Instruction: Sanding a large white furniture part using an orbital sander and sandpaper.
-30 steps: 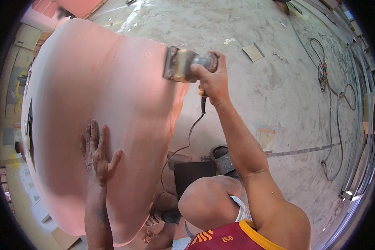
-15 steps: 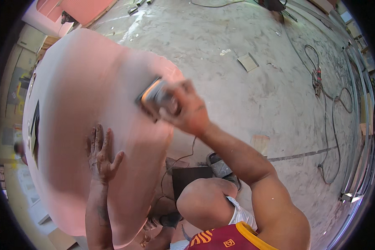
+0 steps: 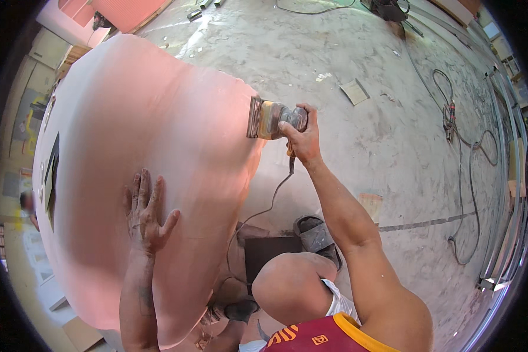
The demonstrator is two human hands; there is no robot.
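Sander shifted to panel edge | right hand gripping sander | left hand spread flat

A scuffed grey floor bears a loosely looped dark cable at right, a square sheet, pale scraps and a tan sheet near a grey sandal.

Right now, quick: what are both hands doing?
Left hand: open, laid on the pink curved panel, holding nothing.
Right hand: closed around the corded sander.
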